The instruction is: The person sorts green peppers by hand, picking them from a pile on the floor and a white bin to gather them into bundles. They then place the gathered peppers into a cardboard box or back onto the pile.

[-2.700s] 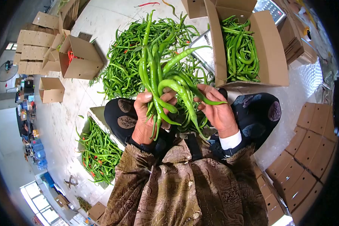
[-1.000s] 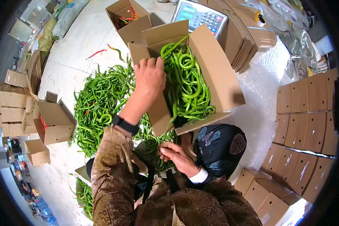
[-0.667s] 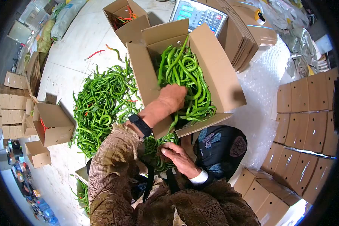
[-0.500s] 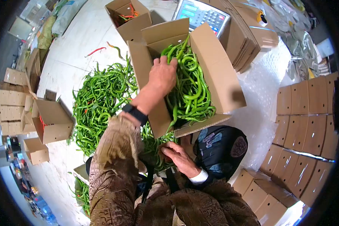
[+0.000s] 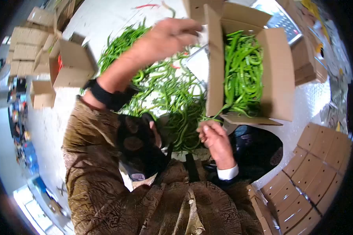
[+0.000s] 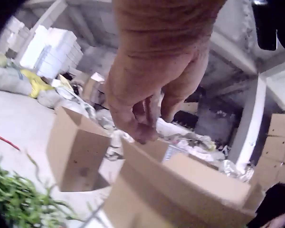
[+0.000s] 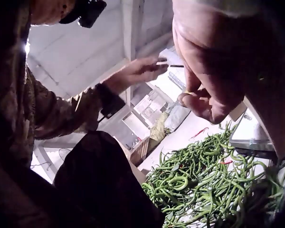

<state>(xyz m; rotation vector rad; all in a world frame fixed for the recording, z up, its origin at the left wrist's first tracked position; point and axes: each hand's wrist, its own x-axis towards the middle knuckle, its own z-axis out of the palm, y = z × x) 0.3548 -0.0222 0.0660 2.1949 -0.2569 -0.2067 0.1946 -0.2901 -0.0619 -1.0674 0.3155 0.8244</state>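
Observation:
My left hand (image 5: 168, 39) is blurred in the head view, raised over the pepper pile beside the box's left wall. In the left wrist view its fingers (image 6: 137, 118) bend loosely downward with nothing visible between them. My right hand (image 5: 215, 143) is low, near the box's front corner, its fingers bent in toward the thumb. A green chili pepper (image 5: 223, 107) pokes out at that corner, right above these fingertips; I cannot tell whether they pinch it. Long green chili peppers (image 5: 245, 70) fill much of the cardboard box (image 5: 278, 74). More green chili peppers (image 5: 164, 88) lie loosely piled on the floor.
A digital scale (image 5: 282, 19) stands behind the box. Stacked cartons (image 5: 310, 168) line the right side. Smaller open boxes (image 5: 72, 62) stand at the left, and a red pepper (image 5: 147, 6) lies beyond the pile. My knees (image 5: 257, 145) frame the near area.
The bunch of peppers held in both hands at first is gone from them. My left hand worked in the box, then lifted out leftward. My right hand rose toward the box corner. The head view turned.

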